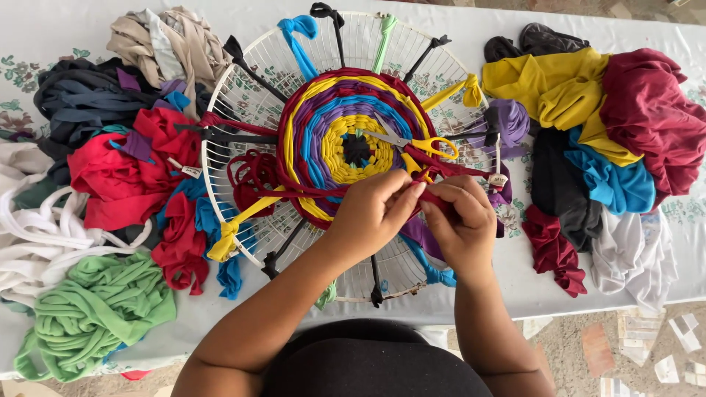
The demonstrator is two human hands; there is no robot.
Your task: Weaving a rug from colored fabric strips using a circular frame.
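Both hands meet at the near edge of a round rug (353, 140) made of soft cloth strips. The left hand (371, 213) is pinched tight on a dark red strip (434, 197), and the right hand (462, 220) is pinched on the same strip, right beside it, with the thumbs touching. The rug has rings of color (yellow in the middle, then purple, blue, yellow and dark red on the outside) and it looks bumpy and woven. It sits on a big round wire frame (235, 95), white and thin like a fan cover, with cloth strips tied from the rug out to the rim like spokes. Scissors (415, 143) with yellow handles lie on the rug, just past the hands. Soft floppy piles lie on the table (44, 29) on both sides: a green heap (95, 309) and a red heap (125, 176) on the left, and yellow cloth (551, 88) and dark red cloth (654, 117) on the right.
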